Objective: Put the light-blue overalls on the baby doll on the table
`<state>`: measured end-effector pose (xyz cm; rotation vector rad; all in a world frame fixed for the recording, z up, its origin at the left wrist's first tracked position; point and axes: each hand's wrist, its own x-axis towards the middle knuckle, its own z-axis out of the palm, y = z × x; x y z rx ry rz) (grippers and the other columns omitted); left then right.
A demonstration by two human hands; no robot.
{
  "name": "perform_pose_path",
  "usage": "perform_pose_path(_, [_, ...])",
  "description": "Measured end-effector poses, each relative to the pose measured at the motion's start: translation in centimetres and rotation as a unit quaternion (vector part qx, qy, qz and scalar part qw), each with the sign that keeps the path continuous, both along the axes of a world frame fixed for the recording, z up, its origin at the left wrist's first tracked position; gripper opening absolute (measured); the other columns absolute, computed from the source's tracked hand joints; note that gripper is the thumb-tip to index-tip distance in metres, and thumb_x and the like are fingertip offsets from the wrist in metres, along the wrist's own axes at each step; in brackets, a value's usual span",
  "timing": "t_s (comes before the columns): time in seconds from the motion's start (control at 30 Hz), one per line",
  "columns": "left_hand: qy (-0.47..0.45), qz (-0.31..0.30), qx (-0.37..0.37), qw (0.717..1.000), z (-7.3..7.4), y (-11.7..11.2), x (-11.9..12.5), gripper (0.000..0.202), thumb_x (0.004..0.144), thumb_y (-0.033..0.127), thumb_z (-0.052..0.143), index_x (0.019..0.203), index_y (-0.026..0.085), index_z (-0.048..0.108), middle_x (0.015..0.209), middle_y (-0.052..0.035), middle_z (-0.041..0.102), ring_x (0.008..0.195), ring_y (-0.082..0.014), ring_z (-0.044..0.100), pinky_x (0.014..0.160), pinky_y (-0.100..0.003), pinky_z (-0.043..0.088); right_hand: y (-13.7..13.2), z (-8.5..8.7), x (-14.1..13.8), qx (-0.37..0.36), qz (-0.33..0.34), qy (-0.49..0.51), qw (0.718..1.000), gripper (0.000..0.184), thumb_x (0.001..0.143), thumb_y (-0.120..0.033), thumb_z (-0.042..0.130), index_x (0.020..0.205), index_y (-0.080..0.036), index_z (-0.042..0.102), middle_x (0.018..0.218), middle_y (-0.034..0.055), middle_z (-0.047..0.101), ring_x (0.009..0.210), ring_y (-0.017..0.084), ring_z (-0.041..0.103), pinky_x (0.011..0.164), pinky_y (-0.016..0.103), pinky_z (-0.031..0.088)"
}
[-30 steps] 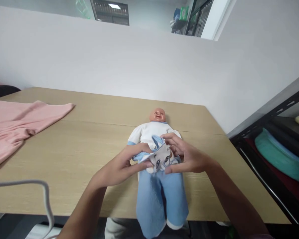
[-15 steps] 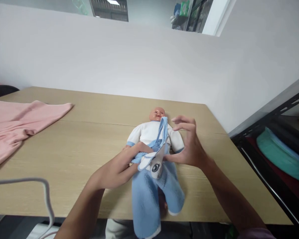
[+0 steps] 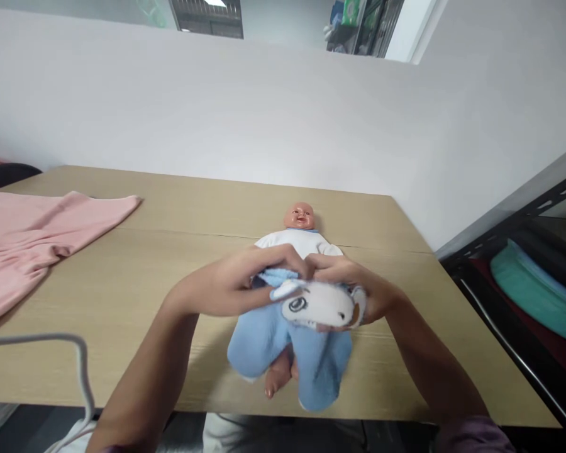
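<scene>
A baby doll (image 3: 299, 215) in a white top (image 3: 290, 238) lies on its back, head towards the wall. Over its lower body are blue doll overalls (image 3: 273, 333) with a white animal face (image 3: 317, 305) on the bib; a bare doll foot (image 3: 278, 375) shows between the legs. My left hand (image 3: 245, 280) is closed on the bib's left side, fingers curled over the blue edge. Closed on the right side of the bib is my right hand (image 3: 353, 280), its fingertips close to the left hand's. The doll's arms and waist are mostly hidden.
A pink garment (image 3: 38, 242) lies spread at the table's left. A grey cable (image 3: 75, 343) loops over the near left edge. To the right stands a black shelf rack (image 3: 509, 358) with folded teal fabric (image 3: 523, 283). A white wall (image 3: 264, 113) rises behind the table (image 3: 170, 264).
My right hand has come down and left from beside the strap and closed on the bib. The animal face has turned sideways and spread wider. The trouser legs have shifted, baring a doll foot.
</scene>
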<state>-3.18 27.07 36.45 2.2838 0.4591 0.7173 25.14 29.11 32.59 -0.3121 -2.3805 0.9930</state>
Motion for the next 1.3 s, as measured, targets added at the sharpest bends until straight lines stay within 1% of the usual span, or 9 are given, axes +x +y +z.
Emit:
perform_pose_path(0.17, [0.099, -0.016, -0.064, 0.993, 1.1, 3.2, -1.0, 0.035, 0.096, 0.047, 0.087, 0.116, 0.021, 0.074, 0.099, -0.0031, 0.078, 0.085, -0.021, 0.071, 0.072, -0.027, 0.057, -0.2, 1.8, 0.9, -0.064, -0.134, -0.048, 0.988, 0.036, 0.108, -0.05, 0.072, 0.132, -0.024, 0.077, 0.123, 0.0086, 0.08, 0.115, 0.03, 0.073, 0.109, 0.043, 0.058])
perform_pose_path(0.3, [0.106, -0.01, -0.098, 0.989, 0.2, 5.1, -2.0, 0.028, 0.097, 0.045, 0.086, 0.105, 0.02, 0.075, 0.085, -0.0012, 0.072, 0.074, -0.019, 0.067, 0.065, -0.027, 0.056, 1.0, 1.4, 1.4, -0.099, -0.196, 0.0, 0.976, 0.054, 0.108, -0.058, 0.071, 0.149, -0.023, 0.068, 0.141, 0.0104, 0.076, 0.13, 0.032, 0.071, 0.118, 0.047, 0.057])
perform_pose_path(0.4, [0.027, -0.018, -0.112, 0.993, -0.8, 6.2, -1.4, 0.024, 0.1, 0.039, 0.084, 0.109, 0.019, 0.073, 0.093, -0.0021, 0.074, 0.084, -0.0186, 0.069, 0.074, -0.026, 0.06, 2.4, 0.8, 1.1, -0.108, -0.131, -0.02, 0.985, 0.077, 0.095, -0.059, 0.087, 0.159, -0.025, 0.062, 0.153, 0.0107, 0.071, 0.143, 0.034, 0.066, 0.126, 0.049, 0.052])
perform_pose_path(0.53, [-0.053, 0.005, -0.104, 0.993, -1.4, 7.2, 0.1, 0.022, 0.101, 0.035, 0.084, 0.102, 0.018, 0.07, 0.097, -0.0019, 0.073, 0.089, -0.0162, 0.069, 0.078, -0.022, 0.058, 3.9, 0.0, -0.2, -0.092, -0.067, -0.112, 0.987, 0.085, 0.076, -0.058, 0.102, 0.148, -0.026, 0.073, 0.146, 0.0083, 0.077, 0.142, 0.037, 0.067, 0.127, 0.051, 0.052])
perform_pose_path(0.73, [0.034, -0.041, -0.137, 0.989, -1.9, 8.8, -1.9, 0.035, 0.096, 0.044, 0.089, 0.114, 0.017, 0.076, 0.098, -0.0061, 0.079, 0.086, -0.0203, 0.073, 0.073, -0.025, 0.062, 4.6, -1.3, -0.7, -0.137, -0.074, -0.051, 0.986, 0.061, 0.087, -0.056, 0.094, 0.138, -0.024, 0.079, 0.133, 0.0068, 0.083, 0.135, 0.032, 0.072, 0.124, 0.047, 0.055])
perform_pose_path(0.87, [0.107, -0.089, -0.159, 0.977, -2.9, 10.0, -3.7, 0.027, 0.099, 0.044, 0.087, 0.102, 0.018, 0.079, 0.091, -0.0072, 0.081, 0.083, -0.0222, 0.076, 0.074, -0.026, 0.064, 4.6, -1.7, -0.5, -0.167, -0.077, -0.026, 0.983, 0.057, 0.097, -0.06, 0.084, 0.139, -0.022, 0.079, 0.136, 0.0088, 0.082, 0.134, 0.031, 0.073, 0.125, 0.048, 0.054])
perform_pose_path(1.1, [0.028, -0.061, -0.149, 0.987, -3.6, 10.3, -2.4, 0.044, 0.107, 0.051, 0.077, 0.136, 0.018, 0.074, 0.113, -0.0089, 0.081, 0.108, -0.0243, 0.076, 0.098, -0.031, 0.065, 5.3, -2.6, -0.8, -0.15, -0.014, -0.141, 0.978, 0.083, 0.078, -0.058, 0.1, 0.151, -0.028, 0.074, 0.141, 0.0079, 0.08, 0.147, 0.034, 0.066, 0.132, 0.048, 0.048])
perform_pose_path(1.2, [0.058, -0.067, -0.16, 0.983, -3.4, 10.2, -2.4, 0.043, 0.103, 0.057, 0.079, 0.121, 0.017, 0.079, 0.1, -0.0086, 0.081, 0.088, -0.0223, 0.076, 0.079, -0.027, 0.067, 5.3, -3.1, -0.5, -0.172, -0.002, -0.112, 0.979, 0.09, 0.073, -0.058, 0.103, 0.153, -0.029, 0.073, 0.144, 0.0069, 0.079, 0.148, 0.032, 0.066, 0.133, 0.044, 0.047])
perform_pose_path(1.3, [0.076, -0.121, -0.175, 0.974, -3.3, 10.4, -2.7, 0.044, 0.082, 0.057, 0.099, 0.099, 0.019, 0.083, 0.085, -0.0093, 0.081, 0.073, -0.0248, 0.076, 0.065, -0.029, 0.066, 5.2, -3.6, -0.1, -0.238, -0.011, -0.072, 0.969, 0.081, 0.08, -0.063, 0.097, 0.148, -0.026, 0.075, 0.143, 0.0078, 0.08, 0.144, 0.033, 0.069, 0.13, 0.045, 0.049])
